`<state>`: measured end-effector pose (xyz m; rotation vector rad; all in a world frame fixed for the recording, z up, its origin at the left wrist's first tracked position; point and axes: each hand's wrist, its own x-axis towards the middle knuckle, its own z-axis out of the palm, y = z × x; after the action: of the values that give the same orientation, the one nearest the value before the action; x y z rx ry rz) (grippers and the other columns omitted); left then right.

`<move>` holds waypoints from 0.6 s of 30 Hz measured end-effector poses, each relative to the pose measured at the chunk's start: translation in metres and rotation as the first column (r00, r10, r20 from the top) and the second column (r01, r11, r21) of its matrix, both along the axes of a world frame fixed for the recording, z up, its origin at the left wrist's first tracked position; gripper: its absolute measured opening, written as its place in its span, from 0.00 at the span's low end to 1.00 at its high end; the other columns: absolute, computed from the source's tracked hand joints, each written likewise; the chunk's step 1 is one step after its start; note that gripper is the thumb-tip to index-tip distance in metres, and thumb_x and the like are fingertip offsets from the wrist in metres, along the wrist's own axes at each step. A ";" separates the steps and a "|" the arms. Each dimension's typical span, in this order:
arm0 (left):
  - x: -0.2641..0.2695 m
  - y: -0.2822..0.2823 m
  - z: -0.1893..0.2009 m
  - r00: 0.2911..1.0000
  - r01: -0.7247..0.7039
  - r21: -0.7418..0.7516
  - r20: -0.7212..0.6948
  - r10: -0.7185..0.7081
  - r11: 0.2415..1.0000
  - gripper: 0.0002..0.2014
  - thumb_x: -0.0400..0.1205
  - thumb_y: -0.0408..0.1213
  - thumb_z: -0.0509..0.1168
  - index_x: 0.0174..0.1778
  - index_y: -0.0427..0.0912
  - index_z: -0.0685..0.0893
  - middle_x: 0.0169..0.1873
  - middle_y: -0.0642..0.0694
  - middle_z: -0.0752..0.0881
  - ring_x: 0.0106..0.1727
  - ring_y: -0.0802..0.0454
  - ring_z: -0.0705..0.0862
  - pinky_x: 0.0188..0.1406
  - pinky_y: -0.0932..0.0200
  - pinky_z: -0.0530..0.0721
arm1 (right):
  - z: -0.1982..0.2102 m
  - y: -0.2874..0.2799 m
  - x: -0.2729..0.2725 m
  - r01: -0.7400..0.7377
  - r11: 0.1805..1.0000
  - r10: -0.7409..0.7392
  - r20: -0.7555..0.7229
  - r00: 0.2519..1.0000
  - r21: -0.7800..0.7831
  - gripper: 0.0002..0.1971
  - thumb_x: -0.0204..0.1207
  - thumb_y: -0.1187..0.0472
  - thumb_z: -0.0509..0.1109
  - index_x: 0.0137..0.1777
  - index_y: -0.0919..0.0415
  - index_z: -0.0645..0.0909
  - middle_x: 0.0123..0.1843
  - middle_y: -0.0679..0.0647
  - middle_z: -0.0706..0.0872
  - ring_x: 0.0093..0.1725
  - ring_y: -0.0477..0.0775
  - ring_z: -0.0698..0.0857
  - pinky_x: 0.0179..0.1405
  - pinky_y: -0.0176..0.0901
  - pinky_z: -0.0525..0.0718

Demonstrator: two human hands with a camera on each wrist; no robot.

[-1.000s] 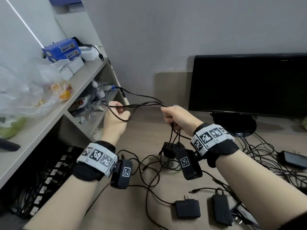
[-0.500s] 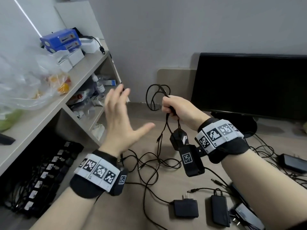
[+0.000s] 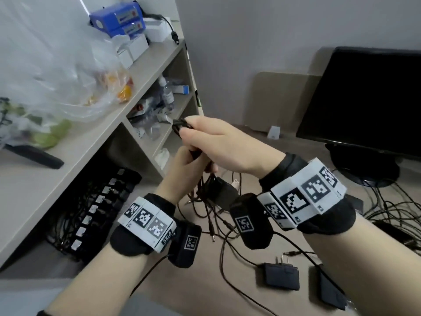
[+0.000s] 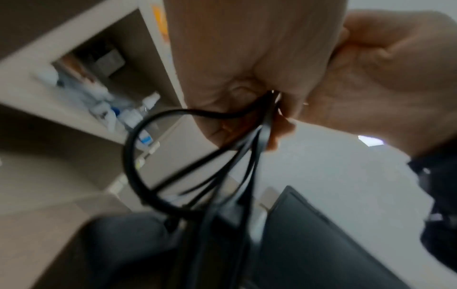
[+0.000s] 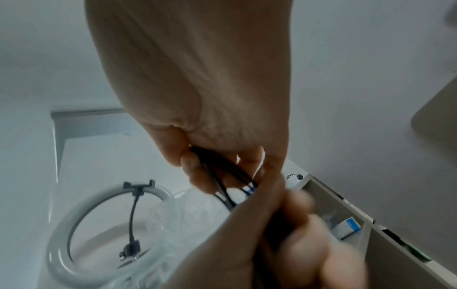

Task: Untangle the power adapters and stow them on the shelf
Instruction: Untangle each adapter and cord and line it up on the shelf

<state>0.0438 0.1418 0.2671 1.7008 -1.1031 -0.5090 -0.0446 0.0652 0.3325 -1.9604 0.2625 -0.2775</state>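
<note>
My right hand (image 3: 193, 131) grips a folded bundle of black cable (image 3: 180, 126), whose looped end sticks out past the fingers. Directly beneath it my left hand (image 3: 189, 161) curls round the same cable. The cable's black power adapter (image 3: 222, 191) hangs just under both hands, above the desk. In the left wrist view, several cable strands (image 4: 265, 125) run down out of my left hand (image 4: 262, 105), one forming a loop. In the right wrist view, my right hand (image 5: 222, 172) holds the cords between its fingertips. Stowed adapters (image 3: 95, 201) line the bottom shelf.
Two loose adapters (image 3: 281, 275) (image 3: 330, 290) and tangled cords (image 3: 218, 226) lie on the desk. A monitor (image 3: 369, 103) stands at the right with more cords (image 3: 396, 213) by its base. The shelf unit (image 3: 145, 71) at the left holds a plastic bag (image 3: 57, 71) and blue boxes (image 3: 118, 17).
My left hand, open and apart half a second ago, now grips the cable under my right hand. Both hands have shifted left towards the shelf, and the adapter hangs closer beneath them.
</note>
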 end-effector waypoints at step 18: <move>0.074 0.034 -0.027 0.900 -0.200 -0.071 -0.407 0.154 0.977 0.20 0.84 0.43 0.52 0.24 0.45 0.62 0.17 0.57 0.62 0.21 0.58 0.64 0.25 0.68 0.70 | -0.207 0.023 0.053 0.210 0.108 0.167 -0.226 0.960 0.972 0.33 0.51 0.40 0.83 0.57 0.49 0.84 0.51 0.54 0.89 0.46 0.54 0.91 0.47 0.58 0.89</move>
<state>0.1178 0.1760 0.2401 1.4956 -0.6604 -0.6334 0.0089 0.0879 0.1255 -0.5255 0.5068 0.1986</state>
